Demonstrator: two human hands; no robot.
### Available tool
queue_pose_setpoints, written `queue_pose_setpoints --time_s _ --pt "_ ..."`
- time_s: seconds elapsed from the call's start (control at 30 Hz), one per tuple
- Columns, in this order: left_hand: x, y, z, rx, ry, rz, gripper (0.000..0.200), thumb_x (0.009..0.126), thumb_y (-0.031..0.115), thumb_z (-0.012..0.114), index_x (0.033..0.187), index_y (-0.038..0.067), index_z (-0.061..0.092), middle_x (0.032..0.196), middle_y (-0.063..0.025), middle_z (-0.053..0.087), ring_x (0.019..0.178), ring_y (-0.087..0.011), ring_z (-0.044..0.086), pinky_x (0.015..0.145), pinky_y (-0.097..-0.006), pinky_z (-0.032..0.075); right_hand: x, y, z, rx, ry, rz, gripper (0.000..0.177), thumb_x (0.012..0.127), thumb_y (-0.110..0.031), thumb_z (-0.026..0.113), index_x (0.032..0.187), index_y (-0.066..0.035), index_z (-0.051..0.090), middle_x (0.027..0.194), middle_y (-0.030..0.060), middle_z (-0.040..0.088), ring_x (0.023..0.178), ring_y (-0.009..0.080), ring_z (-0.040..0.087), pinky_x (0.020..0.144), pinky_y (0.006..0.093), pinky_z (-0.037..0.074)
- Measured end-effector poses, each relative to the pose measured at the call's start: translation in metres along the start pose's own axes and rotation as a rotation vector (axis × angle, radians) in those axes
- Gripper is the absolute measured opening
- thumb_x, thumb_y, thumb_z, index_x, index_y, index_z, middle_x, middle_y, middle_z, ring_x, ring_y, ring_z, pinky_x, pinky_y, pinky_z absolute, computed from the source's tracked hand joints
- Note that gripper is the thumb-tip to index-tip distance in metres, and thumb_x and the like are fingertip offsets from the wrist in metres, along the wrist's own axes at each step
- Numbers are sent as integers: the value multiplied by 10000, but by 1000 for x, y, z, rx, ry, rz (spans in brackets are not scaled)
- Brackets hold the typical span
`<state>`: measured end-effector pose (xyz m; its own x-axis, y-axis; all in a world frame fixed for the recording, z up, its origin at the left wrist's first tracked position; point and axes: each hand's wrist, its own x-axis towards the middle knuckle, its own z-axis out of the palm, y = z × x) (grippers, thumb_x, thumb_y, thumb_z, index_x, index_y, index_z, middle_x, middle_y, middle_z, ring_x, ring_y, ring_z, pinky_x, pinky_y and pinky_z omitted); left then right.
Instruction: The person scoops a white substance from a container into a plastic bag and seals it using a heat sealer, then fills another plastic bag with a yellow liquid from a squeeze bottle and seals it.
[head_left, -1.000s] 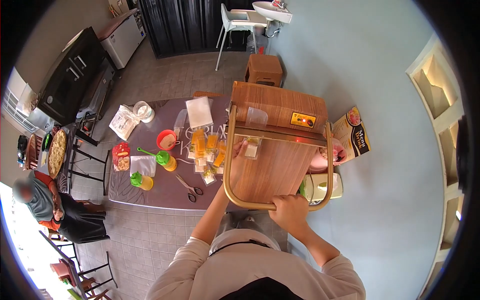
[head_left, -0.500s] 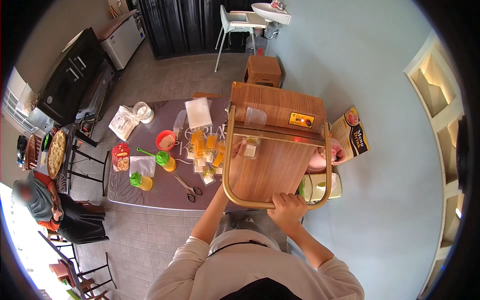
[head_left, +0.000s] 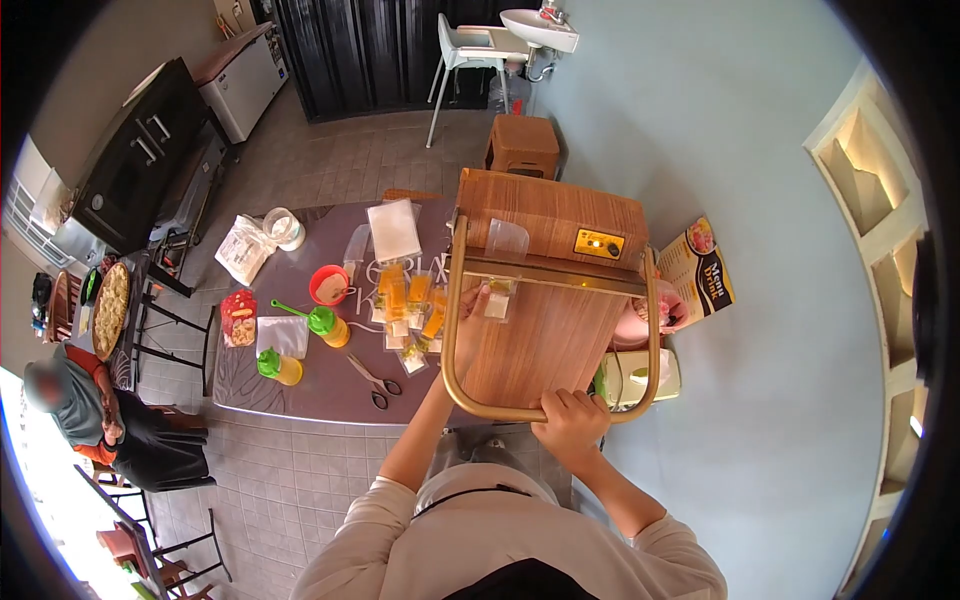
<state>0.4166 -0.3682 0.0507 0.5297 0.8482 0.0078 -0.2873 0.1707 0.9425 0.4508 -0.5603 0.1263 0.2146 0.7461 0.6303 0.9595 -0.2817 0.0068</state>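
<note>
Grey tiled floor (head_left: pixel 270 470) runs below the table's front edge (head_left: pixel 300 412) at lower left. Mid-frame, the left hand (head_left: pixel 468 298) pinches a small packet (head_left: pixel 497 302), contents hard to make out, over the wooden machine (head_left: pixel 550 335); lower right, the right hand (head_left: pixel 570 427) grips the gold bar (head_left: pixel 495 411), left of the wall (head_left: pixel 780 400).

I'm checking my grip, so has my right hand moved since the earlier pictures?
No. Your right hand stays on the gold handle, with no clear shift against the yellow control panel; the whole view drifts slightly.
</note>
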Motion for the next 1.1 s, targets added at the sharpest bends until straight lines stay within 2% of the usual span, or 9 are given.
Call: queue_pose_setpoints --time_s 0.3,0.67,0.8,0.87,0.93,0.97,1.03,1.1 --pt "-2 4 -1 94 42 -24 303 899 256 549 1021 -14 614 906 -46 637 849 -99 553 801 -247 418 -1 0 1 0 -1 3 292 592 -215 675 516 -156 400 470 -20 399 413 156 407 432 298 265" --pt "-3 7 -1 132 57 6 304 892 229 563 1020 -43 608 872 -53 643 793 -86 560 740 -232 441 7 0 -9 -8 15 1 256 571 -193 672 529 -158 421 480 -25 411 420 155 412 427 304 263" --pt "-1 5 0 71 25 88 288 891 206 564 992 -59 615 834 -51 646 752 -73 558 704 -221 444 15 4 -17 102 -24 -18 228 554 -167 663 538 -156 436 484 -31 427 426 155 424 429 303 267" --pt "-3 6 -1 143 37 79 301 899 212 544 1000 -63 611 867 -59 647 793 -85 557 731 -233 437 22 6 -26 177 -45 -8 207 551 -158 658 546 -155 451 490 -33 436 431 154 430 433 300 272" --pt "-7 12 2 214 46 63 314 907 219 524 1009 -67 608 900 -68 647 834 -97 557 758 -244 430 40 8 -45 120 41 -59 158 553 -135 663 567 -156 507 497 -37 456 439 149 443 444 292 279" --pt "-9 16 3 269 49 40 295 897 201 536 995 -65 615 871 -70 652 799 -97 564 719 -251 443 50 10 -52 119 40 -54 158 553 -135 663 567 -156 507 497 -37 456 439 149 443 444 292 279" --pt "-11 13 6 324 48 23 275 887 183 548 982 -64 622 843 -71 656 764 -97 570 680 -257 455 73 17 -63 78 169 -105 142 550 -123 678 582 -161 546 503 -39 475 447 142 454 451 286 280" --pt "-12 -3 11 372 268 356 234 863 157 588 862 -76 607 726 -52 634 645 -95 526 570 -259 413 95 22 -71 75 228 -112 154 546 -125 689 576 -162 544 503 -40 477 451 140 458 453 286 277"
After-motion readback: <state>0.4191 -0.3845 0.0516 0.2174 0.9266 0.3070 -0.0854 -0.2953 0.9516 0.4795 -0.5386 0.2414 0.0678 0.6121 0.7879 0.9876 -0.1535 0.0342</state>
